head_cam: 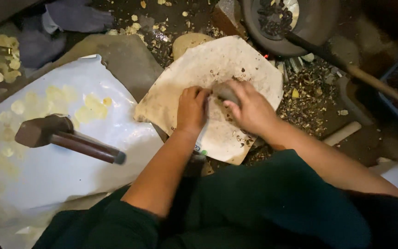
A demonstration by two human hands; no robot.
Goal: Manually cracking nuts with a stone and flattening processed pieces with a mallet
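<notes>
My left hand [192, 109] rests fingers-down on a dirty cream sheet [249, 69] spread over a stone, pinching something small that I cannot make out. My right hand [250, 109] is closed around a small grey stone [226, 93] just right of the left fingertips. Brown shell crumbs lie scattered on the sheet around both hands.
A hammer [61, 136] with a dark head and brown handle lies on a white plastic sheet [61, 180] holding several flat pale yellow pieces. A dark round pan [316, 23] with black nuts sits at the top right, a long wooden handle [369, 78] beside it. Shell debris [307, 99] covers the ground.
</notes>
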